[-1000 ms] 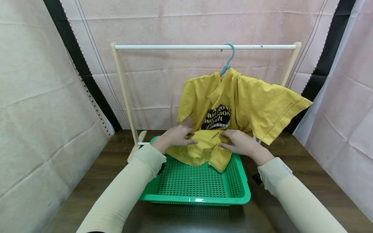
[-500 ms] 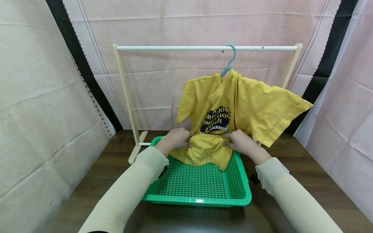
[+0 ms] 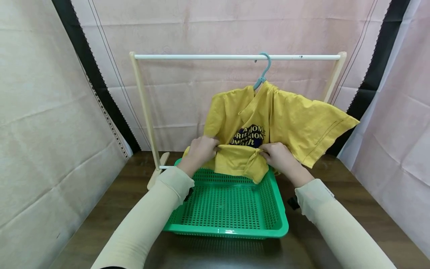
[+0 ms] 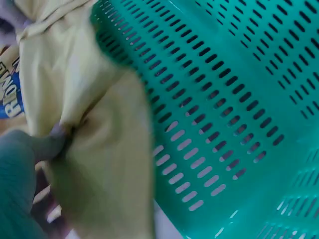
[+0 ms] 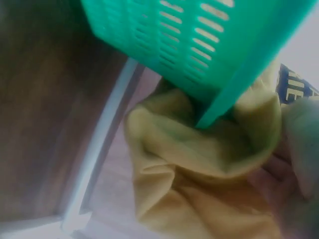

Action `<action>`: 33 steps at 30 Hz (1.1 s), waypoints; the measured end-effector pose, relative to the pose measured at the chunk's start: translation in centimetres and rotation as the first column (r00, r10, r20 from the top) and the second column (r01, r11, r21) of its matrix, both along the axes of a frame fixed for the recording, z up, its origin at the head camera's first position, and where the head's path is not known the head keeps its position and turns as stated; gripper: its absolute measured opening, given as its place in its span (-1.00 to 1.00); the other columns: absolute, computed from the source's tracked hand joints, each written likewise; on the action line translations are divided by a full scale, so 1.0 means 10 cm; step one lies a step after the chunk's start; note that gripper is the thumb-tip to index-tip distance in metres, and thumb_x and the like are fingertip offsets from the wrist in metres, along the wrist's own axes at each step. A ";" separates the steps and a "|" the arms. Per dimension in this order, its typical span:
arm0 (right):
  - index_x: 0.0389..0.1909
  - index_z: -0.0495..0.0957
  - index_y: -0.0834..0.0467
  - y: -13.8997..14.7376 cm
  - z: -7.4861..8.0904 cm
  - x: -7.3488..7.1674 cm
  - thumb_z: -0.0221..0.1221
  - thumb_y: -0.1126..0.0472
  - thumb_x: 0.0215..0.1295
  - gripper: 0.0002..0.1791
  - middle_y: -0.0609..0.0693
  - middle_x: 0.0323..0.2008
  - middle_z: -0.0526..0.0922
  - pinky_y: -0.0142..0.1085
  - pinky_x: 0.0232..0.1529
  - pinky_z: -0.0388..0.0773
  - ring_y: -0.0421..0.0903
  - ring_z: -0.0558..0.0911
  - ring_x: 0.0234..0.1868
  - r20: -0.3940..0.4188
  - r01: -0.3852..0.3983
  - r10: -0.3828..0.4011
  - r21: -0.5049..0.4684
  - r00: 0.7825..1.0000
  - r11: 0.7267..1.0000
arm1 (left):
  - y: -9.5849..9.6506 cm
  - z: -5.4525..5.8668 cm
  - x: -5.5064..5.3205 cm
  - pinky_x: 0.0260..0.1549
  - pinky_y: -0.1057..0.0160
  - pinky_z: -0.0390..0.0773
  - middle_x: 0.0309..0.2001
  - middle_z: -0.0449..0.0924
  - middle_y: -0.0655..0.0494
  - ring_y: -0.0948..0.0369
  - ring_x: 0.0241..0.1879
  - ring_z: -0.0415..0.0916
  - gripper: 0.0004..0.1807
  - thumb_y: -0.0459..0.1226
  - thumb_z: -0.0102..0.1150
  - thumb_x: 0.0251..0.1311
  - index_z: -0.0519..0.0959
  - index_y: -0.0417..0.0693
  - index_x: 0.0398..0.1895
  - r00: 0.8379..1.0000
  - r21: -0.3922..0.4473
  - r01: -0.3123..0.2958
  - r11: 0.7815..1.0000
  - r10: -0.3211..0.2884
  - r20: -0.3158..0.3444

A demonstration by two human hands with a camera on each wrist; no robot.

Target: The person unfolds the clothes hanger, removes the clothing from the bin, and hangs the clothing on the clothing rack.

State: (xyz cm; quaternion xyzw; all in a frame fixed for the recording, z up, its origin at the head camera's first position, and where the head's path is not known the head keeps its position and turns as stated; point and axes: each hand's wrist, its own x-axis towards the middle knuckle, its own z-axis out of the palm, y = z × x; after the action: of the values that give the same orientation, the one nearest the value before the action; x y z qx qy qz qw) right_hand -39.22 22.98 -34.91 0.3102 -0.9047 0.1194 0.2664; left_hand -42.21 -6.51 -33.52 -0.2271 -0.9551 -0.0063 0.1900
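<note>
A yellow T-shirt (image 3: pixel 242 112) with a dark printed badge hangs from a light blue hanger (image 3: pixel 265 69) hooked on the rack's bar. Its right-hand sleeve spreads out wide. My left hand (image 3: pixel 201 151) pinches a fold of the lower shirt between thumb and fingers, also visible in the left wrist view, where the thumb (image 4: pixel 47 144) presses into the cloth. On the other side of the fold, my right hand (image 3: pixel 280 157) pinches the fabric. The gathered hem drapes over the back of a green basket (image 3: pixel 228 231), and covers the lower part of the badge.
A white clothes rack (image 3: pixel 201 57) with cream posts stands behind the basket. The basket sits on a dark wooden table (image 3: pixel 302 239). Pale fabric walls (image 3: pixel 168 30) enclose the table at the back and sides.
Both hands have closed on the lower shirt and lifted the fold upward. The hem has risen off the basket's inside, and the fold now hides more of the badge.
</note>
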 end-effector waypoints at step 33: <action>-0.06 0.75 0.23 -0.02 -0.13 -0.01 0.36 0.22 0.29 -0.75 0.10 -0.25 0.78 -0.34 -0.49 0.54 -0.31 0.60 -0.60 0.279 -0.074 0.055 0.057 0.959 0.996 | 0.03 -0.10 0.03 -0.34 0.18 0.57 -0.43 0.60 0.29 0.27 -0.41 0.53 -0.85 -0.02 0.31 0.32 0.73 0.22 -0.36 0.961 -0.039 0.100 0.994 -0.087 0.262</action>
State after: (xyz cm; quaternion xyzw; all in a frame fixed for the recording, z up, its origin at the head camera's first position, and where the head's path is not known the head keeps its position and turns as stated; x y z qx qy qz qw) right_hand -39.33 22.73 -36.19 0.3285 -0.9260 0.1397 0.1225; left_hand -41.90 -6.24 -34.54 -0.2741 -0.9598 -0.0201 0.0566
